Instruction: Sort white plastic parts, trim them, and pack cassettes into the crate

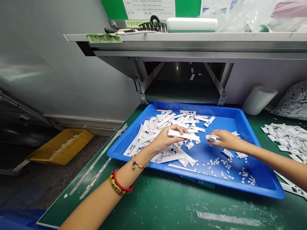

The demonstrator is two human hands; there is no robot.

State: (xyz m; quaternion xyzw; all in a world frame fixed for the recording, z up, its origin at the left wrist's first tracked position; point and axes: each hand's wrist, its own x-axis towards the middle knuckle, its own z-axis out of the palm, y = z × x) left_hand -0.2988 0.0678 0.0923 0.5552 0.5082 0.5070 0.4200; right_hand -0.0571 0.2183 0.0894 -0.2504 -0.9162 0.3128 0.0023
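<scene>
My left hand (169, 137) is closed around a long white plastic strip (184, 135), held over the heap of white plastic parts (153, 127) in the blue tray (247, 127). To its right, my right hand (224, 139) grips a small white plastic part (213, 138) between thumb and fingers, just above the tray's floor. The two hands are apart. Below my right hand lie a few short white parts (227, 153) and many tiny white bits (223, 164) scattered over the blue plastic.
A conveyor belt (182, 91) ends behind the tray, beneath a metal shelf (192, 46). On the right, a pile of white parts (287, 139) lies near a plastic roll (259, 99) and a filled clear bag (294, 100). A yellow bin (79, 150) stands at floor level on the left.
</scene>
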